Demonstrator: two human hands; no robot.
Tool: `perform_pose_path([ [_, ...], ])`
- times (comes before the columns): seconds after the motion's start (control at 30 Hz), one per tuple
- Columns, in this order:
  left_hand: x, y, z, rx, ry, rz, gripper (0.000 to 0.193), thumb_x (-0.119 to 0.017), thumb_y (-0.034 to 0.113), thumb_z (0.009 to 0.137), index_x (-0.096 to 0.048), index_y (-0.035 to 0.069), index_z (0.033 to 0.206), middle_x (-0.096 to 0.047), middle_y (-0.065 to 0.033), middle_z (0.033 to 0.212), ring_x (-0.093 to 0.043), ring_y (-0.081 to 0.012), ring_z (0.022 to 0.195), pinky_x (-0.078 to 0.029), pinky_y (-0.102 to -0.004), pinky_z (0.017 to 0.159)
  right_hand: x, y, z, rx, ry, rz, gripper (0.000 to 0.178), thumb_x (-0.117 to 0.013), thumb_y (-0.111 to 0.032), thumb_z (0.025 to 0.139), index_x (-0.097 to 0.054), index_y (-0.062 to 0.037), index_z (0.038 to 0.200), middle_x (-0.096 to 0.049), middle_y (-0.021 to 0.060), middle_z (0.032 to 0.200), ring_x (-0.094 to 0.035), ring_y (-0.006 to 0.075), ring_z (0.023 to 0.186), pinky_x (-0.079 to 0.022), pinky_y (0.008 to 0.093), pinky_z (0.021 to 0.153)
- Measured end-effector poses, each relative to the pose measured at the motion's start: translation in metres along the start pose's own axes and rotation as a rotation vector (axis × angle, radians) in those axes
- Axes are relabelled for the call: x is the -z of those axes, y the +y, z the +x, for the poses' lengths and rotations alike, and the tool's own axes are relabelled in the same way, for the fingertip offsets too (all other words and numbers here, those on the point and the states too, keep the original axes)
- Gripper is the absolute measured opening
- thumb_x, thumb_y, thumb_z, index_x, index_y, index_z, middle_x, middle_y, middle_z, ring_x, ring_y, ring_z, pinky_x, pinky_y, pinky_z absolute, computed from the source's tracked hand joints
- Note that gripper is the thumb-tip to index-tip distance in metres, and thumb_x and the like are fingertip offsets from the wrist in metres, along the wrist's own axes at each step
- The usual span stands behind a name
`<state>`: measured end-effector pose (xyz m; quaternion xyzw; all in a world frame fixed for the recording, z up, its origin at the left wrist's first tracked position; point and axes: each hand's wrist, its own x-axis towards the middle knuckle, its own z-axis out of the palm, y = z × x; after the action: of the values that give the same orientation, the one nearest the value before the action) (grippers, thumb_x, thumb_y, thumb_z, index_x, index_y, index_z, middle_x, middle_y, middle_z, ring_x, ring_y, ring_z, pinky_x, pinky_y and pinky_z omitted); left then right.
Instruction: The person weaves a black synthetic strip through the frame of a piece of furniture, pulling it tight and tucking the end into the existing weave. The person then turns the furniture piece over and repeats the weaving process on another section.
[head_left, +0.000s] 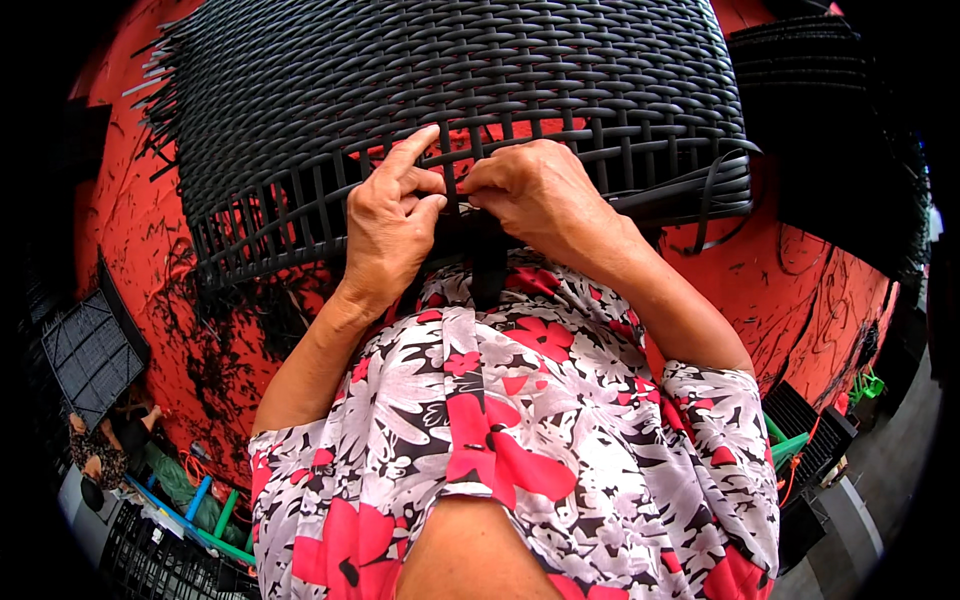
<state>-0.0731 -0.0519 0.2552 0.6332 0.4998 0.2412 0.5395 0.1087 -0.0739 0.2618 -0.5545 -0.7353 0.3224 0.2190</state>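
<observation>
Under both hands (455, 200), black woven panel's (450, 80) unfinished edge; fingers pinching strips.

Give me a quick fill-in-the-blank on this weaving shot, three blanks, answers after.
1. The woven panel that both hands work on is ____ in colour.
2. The floor under the panel is painted ____.
3. The left hand and right hand pinch strands at the panel's ____ edge, the one closest to the person's flowered shirt.

Missing words: black; red; near
</observation>
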Motion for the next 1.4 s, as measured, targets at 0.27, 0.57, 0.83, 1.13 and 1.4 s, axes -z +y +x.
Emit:
perform_pose_path([
  [0.27, 0.027, 0.04, -0.023, -0.03, 0.1, -0.357, 0.06, -0.056, -0.016, 0.079, -0.045, 0.001, 0.136, -0.062, -0.0015, 0.084, -0.052, 0.0005, 0.065, -0.041, -0.0124, 0.06, -0.018, -0.006, 0.007, 0.262, 0.179, 0.461, 0.016, -0.069, -0.002, 0.08, -0.068, -0.0035, 0.095, -0.065, 0.0057, 0.096, -0.063, 0.0163, 0.075, -0.05, 0.0281, 0.065],
  [0.57, 0.036, -0.021, -0.034, -0.116, 0.187, 0.166, 0.05, -0.053, -0.008, 0.087, -0.045, 0.003, 0.136, -0.068, -0.0064, 0.095, -0.048, -0.0018, 0.055, -0.042, -0.0168, 0.05, -0.005, -0.023, 0.017, -0.086, -0.024, 0.272, 0.014, -0.063, -0.007, 0.072, -0.066, 0.0046, 0.079, -0.063, 0.0208, 0.069, -0.064, 0.0357, 0.064, -0.05, 0.0416, 0.062],
  [0.83, 0.028, -0.021, -0.016, -0.27, 0.087, 0.385, 0.058, -0.053, -0.012, 0.082, -0.044, 0.004, 0.137, -0.068, -0.0193, 0.104, -0.066, -0.0204, 0.071, -0.051, -0.027, 0.065, -0.018, -0.025, 0.037, -0.004, -0.126, 0.04, 0.009, -0.059, -0.005, 0.068, -0.065, 0.0011, 0.069, -0.059, 0.0245, 0.064, -0.061, 0.0426, 0.065, -0.05, 0.0483, 0.062],
  [1.13, 0.043, 0.0, -0.012, 0.138, 0.052, -0.41, 0.059, -0.054, -0.014, 0.078, -0.044, 0.0, 0.134, -0.059, 0.0003, 0.082, -0.049, 0.0022, 0.062, -0.037, -0.0116, 0.056, -0.028, -0.023, 0.027, 0.169, 0.179, 0.194, 0.013, -0.065, -0.004, 0.076, -0.068, -0.0026, 0.088, -0.065, 0.0153, 0.095, -0.064, 0.0359, 0.078, -0.051, 0.0417, 0.067],
  [1.4, 0.055, 0.011, -0.028, 0.018, 0.213, -0.295, 0.049, -0.058, -0.008, 0.085, -0.046, -0.001, 0.132, -0.063, -0.0028, 0.081, -0.048, 0.0009, 0.056, -0.037, -0.0132, 0.051, -0.023, -0.031, 0.035, -0.054, -0.059, 0.576, 0.014, -0.069, -0.006, 0.081, -0.066, 0.0003, 0.093, -0.065, 0.0054, 0.075, -0.06, 0.0108, 0.066, -0.049, 0.0264, 0.06],
])
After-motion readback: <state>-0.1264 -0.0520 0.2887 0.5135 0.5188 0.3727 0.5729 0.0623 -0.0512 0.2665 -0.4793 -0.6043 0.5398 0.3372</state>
